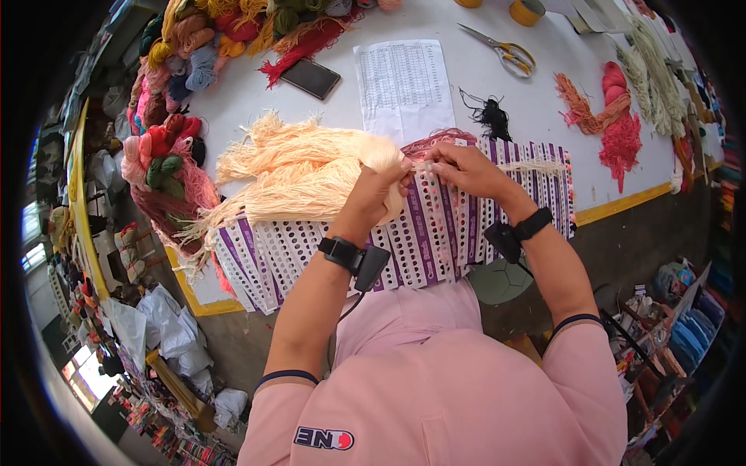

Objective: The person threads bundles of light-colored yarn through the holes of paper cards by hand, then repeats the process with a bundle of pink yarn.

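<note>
My left hand is closed around the gathered end of a thick skein of pale peach thread. The rest of that skein fans out to the left in long loose strands. Close beside it, the thumb and fingers of my right hand are pinched together; what lies between them is too small to make out. Both hands are over a row of white and purple punched cards, lined with round holes. Dusty-pink thread lies just beyond my fingers, and a cream strand crosses the cards at right.
Beyond the cards lie a printed sheet, a dark phone, scissors and a black thread bundle. Colourful skeins heap at the left; coral and red skeins lie right. Yellow trim edges the table.
</note>
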{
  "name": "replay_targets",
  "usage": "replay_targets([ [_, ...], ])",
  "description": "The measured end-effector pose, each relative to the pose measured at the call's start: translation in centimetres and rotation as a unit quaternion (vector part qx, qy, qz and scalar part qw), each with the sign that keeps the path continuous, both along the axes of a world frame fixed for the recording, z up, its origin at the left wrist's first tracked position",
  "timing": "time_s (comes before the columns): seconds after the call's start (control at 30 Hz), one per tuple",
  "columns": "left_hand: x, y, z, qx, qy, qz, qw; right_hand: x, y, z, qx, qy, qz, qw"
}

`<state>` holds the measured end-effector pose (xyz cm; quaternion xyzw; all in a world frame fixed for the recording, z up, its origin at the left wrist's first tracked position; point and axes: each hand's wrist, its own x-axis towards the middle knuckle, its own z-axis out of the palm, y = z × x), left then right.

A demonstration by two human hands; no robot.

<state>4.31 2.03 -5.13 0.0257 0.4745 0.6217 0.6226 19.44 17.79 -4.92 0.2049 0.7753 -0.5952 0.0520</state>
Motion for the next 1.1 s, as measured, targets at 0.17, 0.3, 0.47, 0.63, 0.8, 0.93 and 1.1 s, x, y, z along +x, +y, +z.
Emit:
replay_targets([
  [0.17, -0.8, -2.2, 0.5, 0.01, -0.2, 0.065, 0.978, 0.2, -0.5, 0.6, -0.038, -0.021, -0.006, 0.999],
  [0.3, -1.3, -3.2, 0.3, 0.084, -0.291, 0.011, 0.953, 0.3, -1.3, 2.2, -0.045, -0.049, -0.003, 0.998],
  [0.47, 1.5, -3.3, 1.2, 0.07, 0.169, -0.144, 0.973, 0.1, -3.2, 4.6, 0.167, 0.041, 0.045, 0.984],
  [0.63, 2.2, -2.6, 1.3, 0.111, 0.275, -0.175, 0.939, 0.0, -0.3, 4.6, -0.008, -0.047, 0.062, 0.997],
  [0.8, 0.7, -3.5, 2.4, -0.035, 0.182, -0.07, 0.98, 0.6, 0.4, 3.5, 0.001, -0.048, 0.048, 0.998],
  [0.93, -3.5, -6.1, 4.6, -0.001, 0.14, 0.006, 0.99, 1.5, 0.4, 2.7, -0.013, -0.057, -0.001, 0.998],
  [1.1, -12.4, -12.7, 5.8, 0.064, 0.029, 0.18, 0.981, 1.5, 0.0, 2.2, 0.003, -0.022, -0.041, 0.999],
])
